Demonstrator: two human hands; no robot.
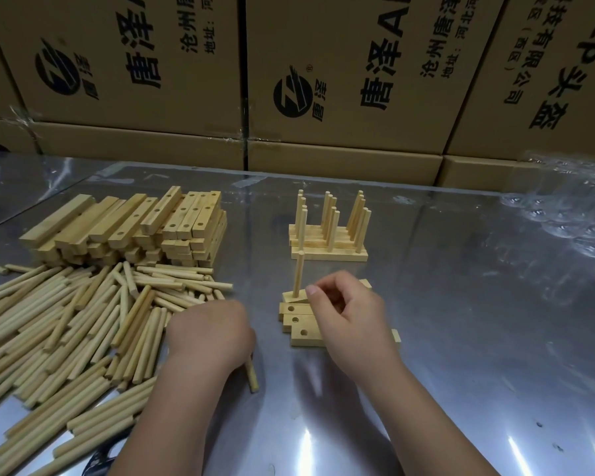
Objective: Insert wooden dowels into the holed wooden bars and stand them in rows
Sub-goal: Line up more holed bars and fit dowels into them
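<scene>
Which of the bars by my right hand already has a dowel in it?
The farthest bar, with one upright dowel standing in it; the three nearer bars show only empty holes.

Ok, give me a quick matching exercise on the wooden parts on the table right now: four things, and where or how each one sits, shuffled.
Things:
1. spare holed bars
2. loose dowels
3. finished bars
4. single upright dowel

Places and states:
A. far centre, set in a row, dowels standing in them
B. near left, lying flat in a heap
C. far left, stacked, holes unfilled
D. standing in the bar just beyond the right hand

Pairs: 1-C, 2-B, 3-A, 4-D
</scene>
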